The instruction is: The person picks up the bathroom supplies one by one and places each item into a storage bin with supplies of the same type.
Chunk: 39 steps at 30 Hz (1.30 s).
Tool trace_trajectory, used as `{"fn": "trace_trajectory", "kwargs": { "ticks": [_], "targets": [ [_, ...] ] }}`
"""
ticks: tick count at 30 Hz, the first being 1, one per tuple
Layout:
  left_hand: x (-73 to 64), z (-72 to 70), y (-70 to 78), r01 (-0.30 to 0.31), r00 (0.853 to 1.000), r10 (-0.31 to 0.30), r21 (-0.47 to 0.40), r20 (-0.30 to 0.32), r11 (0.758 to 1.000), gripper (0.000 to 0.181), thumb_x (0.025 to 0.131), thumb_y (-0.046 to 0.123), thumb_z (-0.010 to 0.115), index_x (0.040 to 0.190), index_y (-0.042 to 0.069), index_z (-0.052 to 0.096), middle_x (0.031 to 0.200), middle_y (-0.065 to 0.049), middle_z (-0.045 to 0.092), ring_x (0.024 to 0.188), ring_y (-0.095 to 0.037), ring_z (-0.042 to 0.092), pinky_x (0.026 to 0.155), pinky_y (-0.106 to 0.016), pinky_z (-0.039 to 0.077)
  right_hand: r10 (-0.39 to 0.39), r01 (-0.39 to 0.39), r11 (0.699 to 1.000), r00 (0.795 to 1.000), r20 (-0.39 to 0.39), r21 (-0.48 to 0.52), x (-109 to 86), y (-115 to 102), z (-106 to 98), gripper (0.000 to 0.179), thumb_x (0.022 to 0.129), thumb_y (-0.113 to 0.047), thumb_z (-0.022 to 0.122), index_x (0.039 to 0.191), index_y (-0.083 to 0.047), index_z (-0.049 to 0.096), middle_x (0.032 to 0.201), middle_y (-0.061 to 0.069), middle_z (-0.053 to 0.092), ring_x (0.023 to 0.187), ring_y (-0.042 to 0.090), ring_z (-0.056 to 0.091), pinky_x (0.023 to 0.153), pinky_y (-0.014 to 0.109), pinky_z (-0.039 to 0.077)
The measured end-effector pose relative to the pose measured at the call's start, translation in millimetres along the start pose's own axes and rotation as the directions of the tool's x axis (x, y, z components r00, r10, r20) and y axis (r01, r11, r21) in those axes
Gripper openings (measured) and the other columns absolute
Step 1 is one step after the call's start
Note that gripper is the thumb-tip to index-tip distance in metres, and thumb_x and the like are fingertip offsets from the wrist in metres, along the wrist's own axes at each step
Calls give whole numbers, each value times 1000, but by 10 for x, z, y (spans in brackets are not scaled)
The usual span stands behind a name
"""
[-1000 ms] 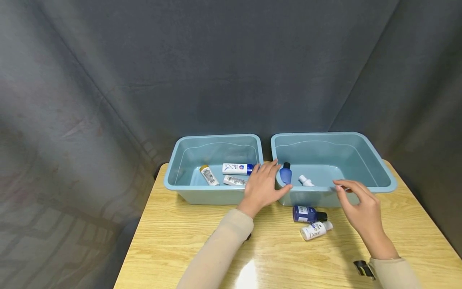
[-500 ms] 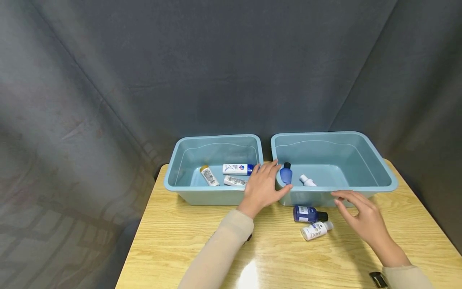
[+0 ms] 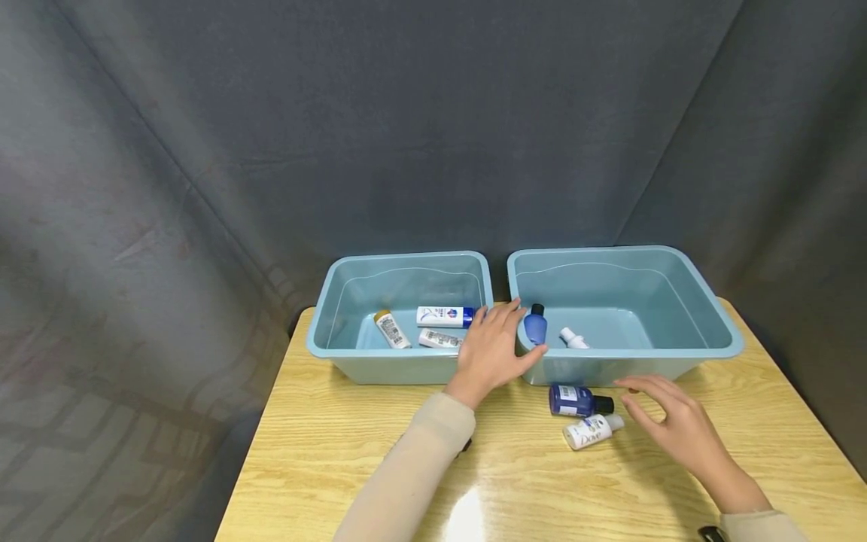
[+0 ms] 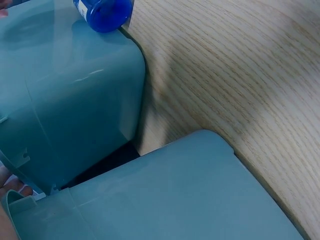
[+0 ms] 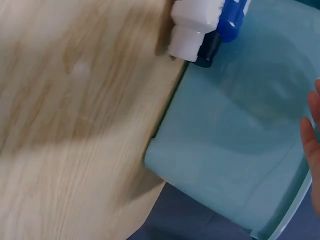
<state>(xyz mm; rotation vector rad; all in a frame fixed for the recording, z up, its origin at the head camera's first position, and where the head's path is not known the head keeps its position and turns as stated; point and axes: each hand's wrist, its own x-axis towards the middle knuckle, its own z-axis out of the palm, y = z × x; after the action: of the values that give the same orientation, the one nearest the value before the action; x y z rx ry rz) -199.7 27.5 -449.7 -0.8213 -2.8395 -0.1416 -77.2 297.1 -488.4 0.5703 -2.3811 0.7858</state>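
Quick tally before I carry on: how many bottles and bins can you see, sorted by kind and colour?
White bottles: 5
Blue bottles: 2
Light blue bins: 2
Total: 9

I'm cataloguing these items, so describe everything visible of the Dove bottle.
The Dove bottle is white, plastic-looking, with dark lettering, a small blue mark above it and a narrower, whitish cap in place. It lies on its side on the table, in front of the right bin, cap pointing right and slightly away from the person. The dark blue bottle lies just behind; whether they touch is unclear. The right hand is near the cap, not gripping it.
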Motion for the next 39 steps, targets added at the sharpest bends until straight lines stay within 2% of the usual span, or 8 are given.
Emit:
{"fn": "trace_trajectory", "kwargs": {
  "ticks": [2, 6, 8, 13, 16, 23, 30, 39],
  "targets": [
    [0, 0, -1, -3, 1000, 3, -1, -6, 1000, 78, 93, 76, 31, 149, 24, 46, 157, 6, 36, 141, -15, 36, 117, -40, 25, -7, 7, 1000, 1000, 20, -13, -29, 16, 14, 36, 71, 3, 80, 105, -10, 74, 101, 4, 70, 102, 1, 56, 97, 4, 32],
    [-1, -1, -1, -6, 1000, 6, -1, -8, 1000, 78, 93, 75, 31, 149, 24, 47, 157, 5, 37, 141, -15, 37, 117, -40, 25, -35, 37, 999, 998, 55, -28, -87, 59, 45, 21, 86, -24, 76, 104, -11, 74, 100, 2, 71, 97, 9, 59, 96, 5, 33],
    [0, -5, -3, -6, 1000, 6, 1, -9, 1000, 78, 93, 75, 31, 149, 23, 47, 157, 5, 37, 141, -15, 37, 117, -40, 25, -43, 45, 999, 997, 71, -26, -110, 75, 57, 23, 88, -27, 75, 104, -12, 74, 100, 2, 72, 96, 11, 60, 97, 5, 32],
    [2, -9, -6, -4, 1000, 5, 7, -10, 1000, 78, 93, 75, 31, 149, 23, 46, 157, 5, 37, 141, -15, 36, 117, -41, 27, -9, 12, 999, 995, 102, -32, -168, 76, 76, 38, 69, -5, 84, 104, -13, 74, 103, 4, 72, 99, 12, 60, 99, 3, 28],
    [3, -10, -8, -4, 1000, 4, 4, -13, 1000, 78, 93, 75, 32, 148, 23, 47, 156, 5, 37, 141, -15, 36, 116, -41, 27, 16, -10, 999, 994, 109, -49, -203, 67, 90, 44, 63, -1, 85, 104, -14, 74, 104, 5, 72, 99, 13, 61, 99, 3, 27],
    [1, -7, 4, 0, 1000, 0, 6, -4, 1000, 77, 93, 75, 32, 149, 24, 47, 157, 6, 37, 141, -15, 36, 117, -40, 25, 74, -63, 995, 987, 144, -77, -272, 64, 124, 45, 64, -1, 87, 104, -17, 74, 103, -3, 70, 95, 10, 62, 87, 9, 42],
    [-4, -9, 1, 1, 1000, -1, 0, 0, 1000, 78, 93, 75, 32, 149, 23, 46, 157, 6, 36, 141, -15, 35, 117, -40, 26, 108, -93, 992, 977, 182, -89, -323, 83, 192, 43, 69, -4, 87, 107, -19, 73, 105, -6, 68, 94, 12, 63, 82, 15, 47],
    [3, -4, 5, -2, 1000, 2, 7, -4, 1000, 78, 93, 76, 30, 149, 23, 46, 157, 6, 36, 141, -15, 35, 117, -39, 25, 152, -132, 986, 964, 219, -103, -337, 73, 287, 41, 70, -7, 87, 107, -21, 73, 105, -4, 69, 93, 20, 66, 73, 43, 56]
  ]
}}
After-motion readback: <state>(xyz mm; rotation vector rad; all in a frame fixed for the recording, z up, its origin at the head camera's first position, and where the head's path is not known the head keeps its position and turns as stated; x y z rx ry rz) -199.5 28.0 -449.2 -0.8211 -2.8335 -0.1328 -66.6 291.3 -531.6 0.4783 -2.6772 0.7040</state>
